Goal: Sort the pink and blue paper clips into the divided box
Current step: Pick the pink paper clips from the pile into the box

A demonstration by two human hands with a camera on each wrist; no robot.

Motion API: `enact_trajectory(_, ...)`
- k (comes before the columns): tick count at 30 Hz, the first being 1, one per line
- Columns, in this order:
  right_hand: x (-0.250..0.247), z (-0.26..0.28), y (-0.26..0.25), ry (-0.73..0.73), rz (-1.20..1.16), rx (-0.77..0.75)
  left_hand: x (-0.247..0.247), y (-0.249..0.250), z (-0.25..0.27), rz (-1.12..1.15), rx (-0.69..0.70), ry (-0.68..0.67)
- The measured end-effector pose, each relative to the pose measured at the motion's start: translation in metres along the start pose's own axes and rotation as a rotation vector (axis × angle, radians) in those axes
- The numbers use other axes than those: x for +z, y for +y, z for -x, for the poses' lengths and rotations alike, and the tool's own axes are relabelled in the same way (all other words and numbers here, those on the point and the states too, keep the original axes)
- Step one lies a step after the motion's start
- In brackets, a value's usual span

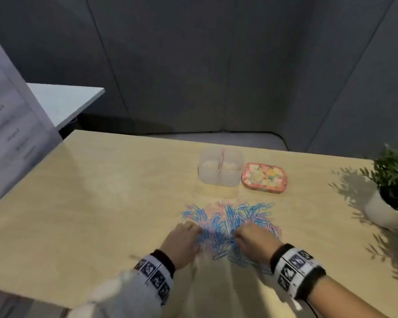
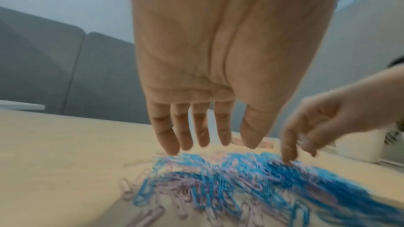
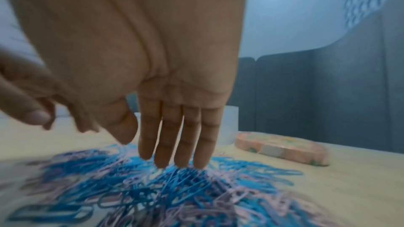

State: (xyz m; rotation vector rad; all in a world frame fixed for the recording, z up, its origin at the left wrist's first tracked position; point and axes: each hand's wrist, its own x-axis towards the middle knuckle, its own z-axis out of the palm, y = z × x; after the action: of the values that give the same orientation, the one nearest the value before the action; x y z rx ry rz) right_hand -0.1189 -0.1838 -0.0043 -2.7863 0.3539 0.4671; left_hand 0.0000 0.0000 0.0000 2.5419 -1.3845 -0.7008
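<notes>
A mixed pile of blue and pink paper clips lies on the wooden table, in front of the clear divided box. The box stands upright without its lid, and what lies inside is too blurred to tell. My left hand hovers at the pile's left edge, its straight fingers pointing down just above the clips. My right hand is at the pile's middle, with straight fingertips touching the clips. Neither hand holds anything.
A pink patterned lid lies just right of the box, also seen as the lid in the right wrist view. A potted plant in a white pot stands at the table's right edge. A white panel rises at the left. Grey partitions stand behind.
</notes>
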Motion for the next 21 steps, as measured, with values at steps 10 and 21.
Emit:
enact_trajectory(10, 0.034, -0.022, -0.004, 0.136, 0.253, 0.077, 0.031, 0.01, -0.031, -0.186, 0.036, 0.015)
enact_trajectory(21, -0.019, -0.068, 0.053, 0.318, -0.14, 0.35, -0.013, -0.013, -0.091, -0.078, -0.034, 0.119)
